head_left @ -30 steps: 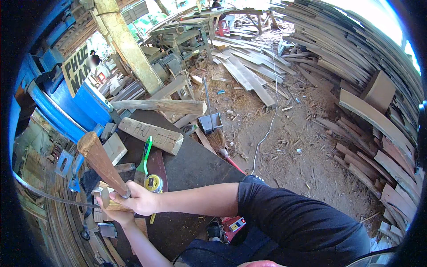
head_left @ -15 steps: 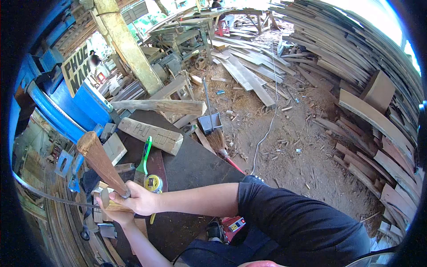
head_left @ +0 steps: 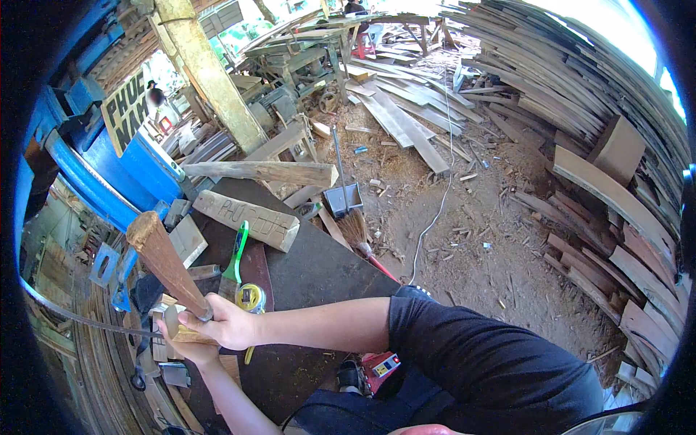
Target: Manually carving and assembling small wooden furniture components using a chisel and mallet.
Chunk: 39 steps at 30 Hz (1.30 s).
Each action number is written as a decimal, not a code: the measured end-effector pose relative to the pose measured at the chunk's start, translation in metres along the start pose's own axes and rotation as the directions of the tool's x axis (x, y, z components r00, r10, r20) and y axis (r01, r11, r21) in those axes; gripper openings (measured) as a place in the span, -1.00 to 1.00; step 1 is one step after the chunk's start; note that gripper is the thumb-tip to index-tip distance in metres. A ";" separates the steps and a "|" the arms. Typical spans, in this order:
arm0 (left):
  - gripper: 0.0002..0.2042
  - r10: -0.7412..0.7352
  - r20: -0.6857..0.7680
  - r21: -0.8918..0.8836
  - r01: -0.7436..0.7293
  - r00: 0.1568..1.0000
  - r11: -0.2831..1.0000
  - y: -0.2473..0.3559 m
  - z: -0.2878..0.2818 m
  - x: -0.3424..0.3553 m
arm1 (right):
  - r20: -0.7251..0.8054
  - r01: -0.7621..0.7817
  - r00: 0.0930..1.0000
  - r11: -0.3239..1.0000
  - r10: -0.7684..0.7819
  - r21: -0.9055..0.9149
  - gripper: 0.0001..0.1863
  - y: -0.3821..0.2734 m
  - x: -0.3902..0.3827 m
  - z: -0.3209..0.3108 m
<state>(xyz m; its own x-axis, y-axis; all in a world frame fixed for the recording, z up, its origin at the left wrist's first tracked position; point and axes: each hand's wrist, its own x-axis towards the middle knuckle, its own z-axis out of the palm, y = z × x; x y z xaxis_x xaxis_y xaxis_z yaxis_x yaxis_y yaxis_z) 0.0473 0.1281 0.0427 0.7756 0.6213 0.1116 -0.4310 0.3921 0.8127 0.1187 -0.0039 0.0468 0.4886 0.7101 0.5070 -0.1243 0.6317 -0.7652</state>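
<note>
Low on the left, my right hand [head_left: 230, 323] is closed at the narrow end of a tapered brown wooden handle [head_left: 168, 261], which has a dark ring at that end. Its thick, blunt end points up and left. Just below, my left hand [head_left: 194, 351] grips a small pale wood block [head_left: 175, 319]; both hands meet around it, and fingers hide part of the block. A thin toothed saw blade [head_left: 87, 320] runs from the left rim to beside the block. Whether the two touch, I cannot tell.
Close by on the dark table [head_left: 326, 279] lie a yellow tape measure [head_left: 250, 298], a green-handled brush [head_left: 236, 254] and a marked timber block [head_left: 246, 220]. Blue machinery [head_left: 148, 170] stands at left. A broom [head_left: 355, 230] and dustpan [head_left: 342, 199] are beyond; stacked planks [head_left: 573, 80] rise at right.
The pale block has tilted slightly in my hands and shows more of its flat face. The brown handle has shifted a touch; both arms stay nearly still.
</note>
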 end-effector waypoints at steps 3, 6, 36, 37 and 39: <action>-0.30 -0.017 -0.013 -0.017 0.017 1.000 1.000 0.001 0.001 -0.002 | 0.016 0.008 1.000 1.000 -0.008 0.008 -0.58 -0.012 -0.003 0.002; -0.30 -0.032 -0.026 -0.025 0.031 0.999 0.999 0.002 0.007 -0.005 | 0.027 0.022 0.999 0.999 -0.023 0.037 -0.59 -0.019 -0.004 0.002; -0.43 0.238 0.177 0.178 -0.269 0.955 0.946 0.000 0.018 0.008 | 0.138 -0.156 0.980 0.984 0.144 0.085 -0.50 -0.054 0.018 -0.003; -0.42 0.213 0.147 0.142 -0.234 0.966 0.962 -0.002 0.024 0.000 | 0.186 -0.111 0.977 0.993 0.102 0.036 -0.51 -0.045 0.011 -0.006; -0.39 0.201 0.066 0.107 -0.207 0.977 0.973 0.002 0.035 -0.008 | 0.221 -0.047 0.974 0.999 0.048 -0.008 -0.51 -0.035 0.004 -0.004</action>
<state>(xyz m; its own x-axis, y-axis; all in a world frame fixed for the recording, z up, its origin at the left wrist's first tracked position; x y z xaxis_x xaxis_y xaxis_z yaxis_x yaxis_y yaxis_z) 0.0563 0.1005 0.0632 0.7022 0.6410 0.3098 -0.5303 0.1804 0.8284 0.1284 -0.0245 0.0737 0.2791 0.7906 0.5451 -0.1399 0.5951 -0.7914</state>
